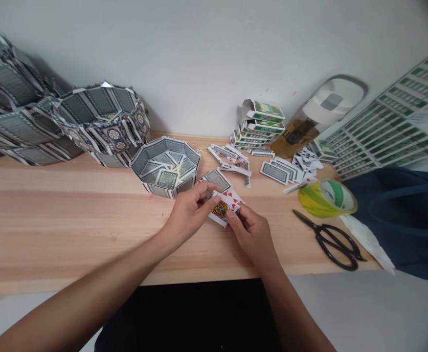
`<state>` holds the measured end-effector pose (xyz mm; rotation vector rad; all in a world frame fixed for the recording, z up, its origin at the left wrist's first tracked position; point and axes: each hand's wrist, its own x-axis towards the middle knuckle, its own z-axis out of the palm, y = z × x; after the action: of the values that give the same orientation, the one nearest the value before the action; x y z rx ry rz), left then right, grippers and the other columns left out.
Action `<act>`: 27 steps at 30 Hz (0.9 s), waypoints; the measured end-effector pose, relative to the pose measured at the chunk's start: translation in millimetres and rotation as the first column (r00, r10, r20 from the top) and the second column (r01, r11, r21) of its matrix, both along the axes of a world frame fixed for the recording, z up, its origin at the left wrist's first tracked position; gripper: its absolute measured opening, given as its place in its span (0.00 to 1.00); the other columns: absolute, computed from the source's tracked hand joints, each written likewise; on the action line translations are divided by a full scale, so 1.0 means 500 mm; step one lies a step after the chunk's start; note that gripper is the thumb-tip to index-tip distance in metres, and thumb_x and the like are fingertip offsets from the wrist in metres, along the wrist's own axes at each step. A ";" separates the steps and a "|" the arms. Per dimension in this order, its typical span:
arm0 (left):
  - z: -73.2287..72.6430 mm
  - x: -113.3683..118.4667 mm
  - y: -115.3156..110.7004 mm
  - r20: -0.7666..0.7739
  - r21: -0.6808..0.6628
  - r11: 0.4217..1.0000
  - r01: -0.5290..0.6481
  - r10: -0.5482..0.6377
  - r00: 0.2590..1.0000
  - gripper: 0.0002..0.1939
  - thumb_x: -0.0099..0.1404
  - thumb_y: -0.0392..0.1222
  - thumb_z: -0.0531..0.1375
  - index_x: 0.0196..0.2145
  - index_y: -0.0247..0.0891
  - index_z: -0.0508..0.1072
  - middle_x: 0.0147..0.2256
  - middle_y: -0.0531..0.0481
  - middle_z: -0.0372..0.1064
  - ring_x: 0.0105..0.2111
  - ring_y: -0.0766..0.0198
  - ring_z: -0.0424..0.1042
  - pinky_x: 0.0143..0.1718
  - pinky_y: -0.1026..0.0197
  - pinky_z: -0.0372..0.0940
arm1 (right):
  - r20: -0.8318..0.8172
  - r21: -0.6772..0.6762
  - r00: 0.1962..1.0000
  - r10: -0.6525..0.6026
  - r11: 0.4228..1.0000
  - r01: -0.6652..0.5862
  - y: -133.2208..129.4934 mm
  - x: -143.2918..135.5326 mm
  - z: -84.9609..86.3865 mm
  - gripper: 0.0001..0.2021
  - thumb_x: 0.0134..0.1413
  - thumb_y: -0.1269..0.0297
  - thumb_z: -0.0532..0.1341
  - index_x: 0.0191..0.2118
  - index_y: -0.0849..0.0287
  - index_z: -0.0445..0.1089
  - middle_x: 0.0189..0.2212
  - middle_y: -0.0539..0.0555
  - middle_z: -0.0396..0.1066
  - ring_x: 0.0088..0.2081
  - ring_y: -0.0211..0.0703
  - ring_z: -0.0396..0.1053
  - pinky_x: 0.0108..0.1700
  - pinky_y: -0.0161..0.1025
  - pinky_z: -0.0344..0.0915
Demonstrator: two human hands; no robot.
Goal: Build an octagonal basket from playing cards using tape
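Note:
Between both hands is a face playing card (219, 210), held picture side up with a white folded-looking strip along its edges. My left hand (191, 205) pinches its upper left side with thumb and fingers. My right hand (251, 227) grips the lower right corner, thumb on top. Just beyond it lie a hearts card (235, 196) and a grey-backed card (217, 180) on the table. Left of these stands a shallow many-sided bowl (169, 166) built from playing cards. My fingertips partly cover the held card.
Taller card-built baskets (103, 120) stand at the left by the wall. Folded card strips (236, 168), loose cards (278, 171), stacked card boxes (259, 124) and a bottle (309, 117) line the back. Yellow tape (314, 199), black scissors (333, 239) and dark blue cloth (393, 215) are at right.

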<state>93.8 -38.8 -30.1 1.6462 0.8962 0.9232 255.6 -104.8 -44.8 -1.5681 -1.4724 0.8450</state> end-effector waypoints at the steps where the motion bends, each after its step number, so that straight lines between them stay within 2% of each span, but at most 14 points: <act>1: 0.000 0.000 0.000 0.007 -0.006 1.000 0.003 -0.003 1.000 0.09 0.66 0.42 0.56 0.42 0.36 0.71 0.23 0.58 0.51 0.24 0.69 0.53 0.26 0.66 0.50 | -0.001 0.000 1.000 0.000 1.000 0.000 0.000 0.000 0.000 0.14 0.61 0.54 0.55 0.32 0.58 0.68 0.25 0.49 0.68 0.28 0.39 0.64 0.30 0.35 0.58; 6: 0.001 -0.002 0.001 0.024 -0.027 1.000 0.008 -0.007 1.000 0.10 0.66 0.43 0.57 0.42 0.36 0.71 0.23 0.58 0.53 0.24 0.70 0.55 0.26 0.66 0.52 | 0.007 -0.006 1.000 -0.007 1.000 0.007 0.000 0.000 0.001 0.15 0.61 0.54 0.55 0.28 0.58 0.66 0.23 0.48 0.66 0.27 0.38 0.62 0.30 0.35 0.57; 10: 0.001 -0.001 0.001 0.022 -0.038 0.999 -0.009 0.010 1.000 0.09 0.65 0.44 0.58 0.40 0.36 0.71 0.24 0.56 0.58 0.26 0.69 0.59 0.28 0.66 0.55 | -0.012 0.005 1.000 -0.010 1.000 0.010 0.000 0.000 -0.001 0.14 0.61 0.55 0.55 0.30 0.58 0.67 0.24 0.48 0.66 0.27 0.38 0.62 0.30 0.35 0.57; 16: -0.004 0.003 0.004 0.073 -0.145 0.989 0.008 0.003 0.997 0.08 0.62 0.43 0.60 0.36 0.37 0.69 0.24 0.55 0.65 0.23 0.69 0.64 0.25 0.67 0.58 | -0.066 0.005 0.996 -0.066 0.998 0.067 0.001 -0.002 0.002 0.12 0.59 0.55 0.57 0.29 0.57 0.66 0.23 0.47 0.64 0.26 0.37 0.61 0.29 0.34 0.57; 20: -0.003 0.005 0.000 0.110 -0.206 0.974 0.097 -0.075 0.991 0.11 0.61 0.41 0.61 0.41 0.37 0.69 0.26 0.55 0.69 0.25 0.68 0.68 0.27 0.67 0.61 | -0.144 0.015 0.977 -0.158 0.987 0.162 0.003 -0.001 0.008 0.11 0.56 0.55 0.60 0.35 0.58 0.70 0.28 0.49 0.70 0.29 0.39 0.65 0.32 0.34 0.62; 22: -0.001 0.006 -0.003 0.097 -0.227 0.961 0.157 -0.138 0.986 0.12 0.61 0.41 0.61 0.42 0.37 0.70 0.25 0.56 0.68 0.25 0.68 0.68 0.27 0.67 0.61 | -0.178 0.005 0.972 -0.155 0.987 0.158 0.002 0.000 0.010 0.11 0.55 0.55 0.61 0.36 0.58 0.71 0.29 0.50 0.72 0.30 0.40 0.67 0.33 0.35 0.64; 25: 0.001 0.006 -0.005 0.106 -0.270 0.937 0.220 -0.198 0.974 0.12 0.61 0.45 0.61 0.40 0.35 0.71 0.24 0.55 0.68 0.26 0.68 0.68 0.27 0.67 0.61 | -0.165 0.013 0.976 -0.142 0.989 0.146 -0.002 0.005 0.010 0.12 0.57 0.55 0.60 0.34 0.58 0.73 0.26 0.49 0.71 0.28 0.39 0.66 0.31 0.34 0.63; 27: -0.001 0.005 -0.002 0.168 -0.297 0.926 0.232 -0.188 0.968 0.12 0.61 0.47 0.61 0.36 0.34 0.71 0.28 0.52 0.72 0.28 0.66 0.71 0.30 0.66 0.64 | -0.174 0.041 0.973 -0.150 0.986 0.159 -0.005 0.008 0.008 0.15 0.60 0.53 0.56 0.35 0.58 0.74 0.23 0.49 0.68 0.25 0.38 0.64 0.28 0.34 0.61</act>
<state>96.4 -39.7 -30.5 1.3558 0.7146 0.6943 259.4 -107.4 -40.9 -1.5093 -1.2256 0.8198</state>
